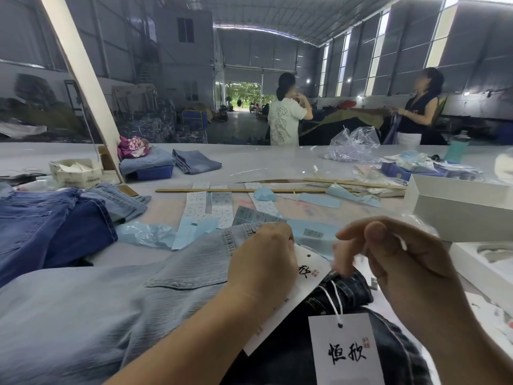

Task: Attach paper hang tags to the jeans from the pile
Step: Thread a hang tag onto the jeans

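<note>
**Tagged dark jeans under both hands**

Nearest the camera lies a white hang tag [345, 351] with black brush lettering, tied by white string [334, 300] to dark jeans [344, 287]. Just above it, the left hand [262, 262] presses down on a second hang tag [288, 295] and the waistband of pale blue jeans [111, 301]; its fingers curl over the edge, though what they clamp cannot be told. Beside it, the right hand [399, 259] is raised, fingers curled together, pinching a thin white string near the thumb; motion blur hides the fingertips. Darker blue jeans [52, 226] are piled at the left, with sticker sheets [209, 208] on the table [277, 162] beyond.
</note>
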The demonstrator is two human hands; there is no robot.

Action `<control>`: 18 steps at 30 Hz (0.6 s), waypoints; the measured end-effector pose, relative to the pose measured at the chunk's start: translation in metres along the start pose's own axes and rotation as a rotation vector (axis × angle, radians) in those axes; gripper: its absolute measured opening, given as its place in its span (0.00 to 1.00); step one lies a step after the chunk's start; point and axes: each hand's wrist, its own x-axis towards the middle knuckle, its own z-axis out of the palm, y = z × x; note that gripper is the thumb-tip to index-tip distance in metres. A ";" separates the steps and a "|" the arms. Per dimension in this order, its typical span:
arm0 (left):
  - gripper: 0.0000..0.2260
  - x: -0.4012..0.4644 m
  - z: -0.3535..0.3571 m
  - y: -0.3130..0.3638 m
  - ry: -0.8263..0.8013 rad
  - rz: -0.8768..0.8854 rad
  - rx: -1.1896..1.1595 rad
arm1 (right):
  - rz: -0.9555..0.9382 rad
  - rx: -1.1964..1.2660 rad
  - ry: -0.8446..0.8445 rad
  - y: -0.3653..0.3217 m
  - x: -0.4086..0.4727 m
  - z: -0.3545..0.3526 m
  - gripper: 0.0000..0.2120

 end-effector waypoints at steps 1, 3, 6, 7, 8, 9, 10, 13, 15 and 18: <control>0.08 -0.001 -0.001 0.000 0.001 0.007 0.001 | 0.018 0.011 0.012 0.000 0.000 0.005 0.18; 0.08 -0.003 -0.002 0.000 0.019 0.030 0.011 | 0.100 -0.098 0.037 0.002 0.002 0.011 0.17; 0.08 -0.008 -0.002 0.002 0.064 0.072 0.027 | 0.285 -0.295 -0.012 0.014 0.005 0.013 0.09; 0.08 -0.008 -0.003 0.003 0.068 0.073 0.025 | 0.328 -0.346 -0.058 0.018 0.005 0.012 0.09; 0.08 -0.009 -0.004 0.004 0.064 0.067 0.014 | 0.361 -0.405 -0.105 0.022 0.003 0.012 0.10; 0.08 -0.008 -0.006 0.004 0.053 0.060 -0.001 | 0.383 -0.467 -0.146 0.024 0.002 0.012 0.10; 0.09 -0.008 -0.007 0.005 0.039 0.060 -0.019 | 0.390 -0.529 -0.183 0.024 0.001 0.013 0.10; 0.08 -0.009 -0.014 0.005 -0.044 0.072 -0.098 | 0.369 -0.669 -0.245 0.023 0.000 0.016 0.10; 0.12 -0.007 -0.020 0.002 -0.184 0.017 -0.223 | 0.384 -0.696 -0.228 0.022 0.000 0.015 0.09; 0.08 -0.001 -0.031 -0.003 -0.390 -0.054 -0.377 | 0.431 -0.693 -0.190 0.020 0.001 0.013 0.12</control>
